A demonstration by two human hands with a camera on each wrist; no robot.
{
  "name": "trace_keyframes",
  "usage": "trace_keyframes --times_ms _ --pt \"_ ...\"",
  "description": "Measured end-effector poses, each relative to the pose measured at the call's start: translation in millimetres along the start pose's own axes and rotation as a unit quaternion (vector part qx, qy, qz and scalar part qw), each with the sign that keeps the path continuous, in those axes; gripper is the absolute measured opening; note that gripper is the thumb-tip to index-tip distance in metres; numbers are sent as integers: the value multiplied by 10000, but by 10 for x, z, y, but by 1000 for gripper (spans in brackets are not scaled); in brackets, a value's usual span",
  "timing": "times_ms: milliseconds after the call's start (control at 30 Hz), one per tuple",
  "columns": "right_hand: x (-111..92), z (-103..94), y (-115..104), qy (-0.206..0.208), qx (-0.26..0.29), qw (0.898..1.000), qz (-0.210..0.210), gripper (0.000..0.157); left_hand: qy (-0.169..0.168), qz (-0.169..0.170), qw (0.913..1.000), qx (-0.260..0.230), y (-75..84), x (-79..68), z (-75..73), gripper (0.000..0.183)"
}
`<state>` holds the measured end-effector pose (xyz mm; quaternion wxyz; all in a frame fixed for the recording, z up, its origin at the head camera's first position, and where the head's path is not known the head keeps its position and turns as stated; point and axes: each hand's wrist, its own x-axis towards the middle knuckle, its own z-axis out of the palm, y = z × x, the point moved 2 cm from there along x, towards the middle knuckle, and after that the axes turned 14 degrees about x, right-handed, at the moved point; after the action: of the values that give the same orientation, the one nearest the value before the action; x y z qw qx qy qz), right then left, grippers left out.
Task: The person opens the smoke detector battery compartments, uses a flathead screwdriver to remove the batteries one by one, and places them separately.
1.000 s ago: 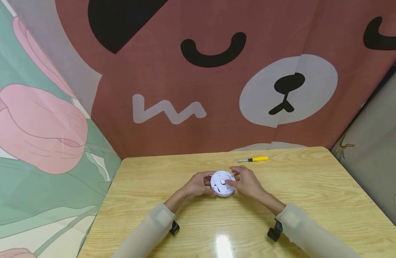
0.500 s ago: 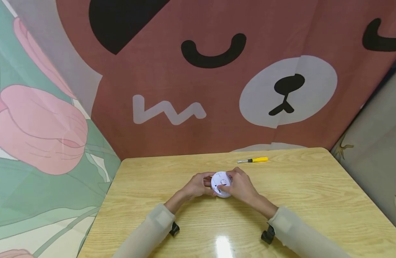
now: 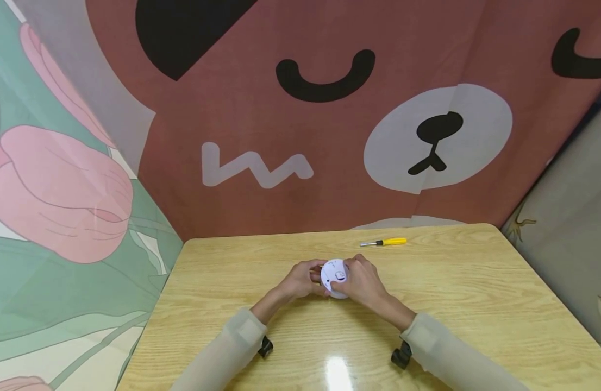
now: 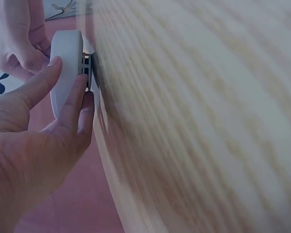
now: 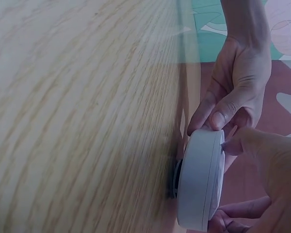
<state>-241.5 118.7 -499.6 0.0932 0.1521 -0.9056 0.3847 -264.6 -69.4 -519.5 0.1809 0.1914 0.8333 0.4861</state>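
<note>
A round white smoke detector [image 3: 332, 268] is held just over the wooden table, its flat printed back facing up. Dark vent slots show on its underside in both wrist views. My left hand [image 3: 298, 280] grips its left rim, the thumb on the side wall [image 4: 68, 43] and fingers reaching beneath. My right hand [image 3: 368, 282] covers its right part; the thumb presses on the upper face and the other fingers bend at the far right edge. In the right wrist view the side wall of the smoke detector [image 5: 196, 179] stands between both hands. The right fingertips are partly hidden.
Behind the hands, near the table's back edge, lies a screwdriver [image 3: 386, 242] with a yellow handle. The wood-grain table [image 3: 222, 266] meets a printed bear curtain [image 3: 261, 212] at the back. Patterned curtains hang on both sides.
My right hand has moved left over the smoke detector. Its thumb has slid from the centre toward the lower left of the face. My left hand keeps its place.
</note>
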Motion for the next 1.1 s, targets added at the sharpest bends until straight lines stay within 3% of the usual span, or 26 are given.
trace_keyframes --times_ms 233,433,767,1100 --pt "15 19 -22 -7 112 9999 111 43 70 9 10000 -41 -6 1 22 77" --pt "10 6 -7 -54 246 9996 153 54 -2 74 10000 -64 -4 8 21 76" --pt "39 -130 25 -120 187 9996 -154 60 -98 46 9999 100 0 -8 9 77" --pt "47 -299 133 -453 -13 9982 -384 69 -1 29 9992 401 33 2 9 78"
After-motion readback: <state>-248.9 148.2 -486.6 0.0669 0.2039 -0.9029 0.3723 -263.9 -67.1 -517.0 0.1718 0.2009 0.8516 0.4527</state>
